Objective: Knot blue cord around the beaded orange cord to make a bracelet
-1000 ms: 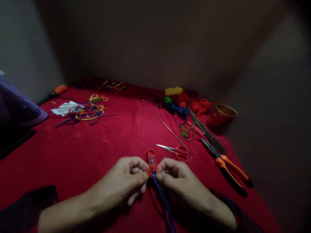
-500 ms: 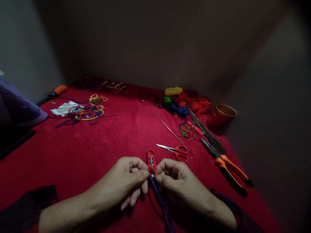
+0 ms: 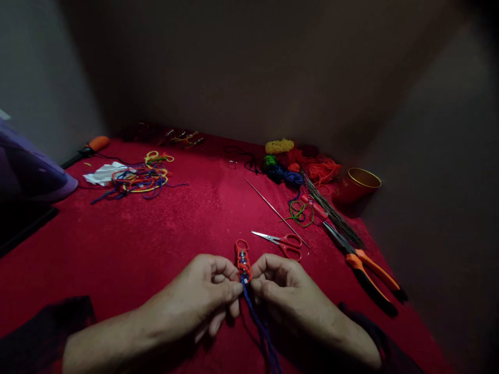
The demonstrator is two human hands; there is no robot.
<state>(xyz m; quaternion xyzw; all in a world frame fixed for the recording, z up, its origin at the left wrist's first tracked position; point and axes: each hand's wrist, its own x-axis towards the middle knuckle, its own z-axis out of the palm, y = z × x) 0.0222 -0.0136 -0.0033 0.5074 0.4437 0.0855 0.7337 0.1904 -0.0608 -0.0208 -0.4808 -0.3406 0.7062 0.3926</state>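
Observation:
A short knotted braid of orange and blue cord lies on the red cloth, its loop end pointing away from me. My left hand pinches the braid's near end from the left, fingers closed. From the right, my right hand pinches the same spot, fingers closed too. Loose blue cord strands trail from the pinch towards me between my wrists.
Small red-handled scissors, a long thin needle and orange-handled pliers lie right of my hands. Yarn balls and a red cup sit at the back right. A tangle of coloured cords lies far left.
Both hands have shifted slightly towards me along the braid; the pinch is a little lower and the braid's loop shows more clearly. Everything else has stayed put.

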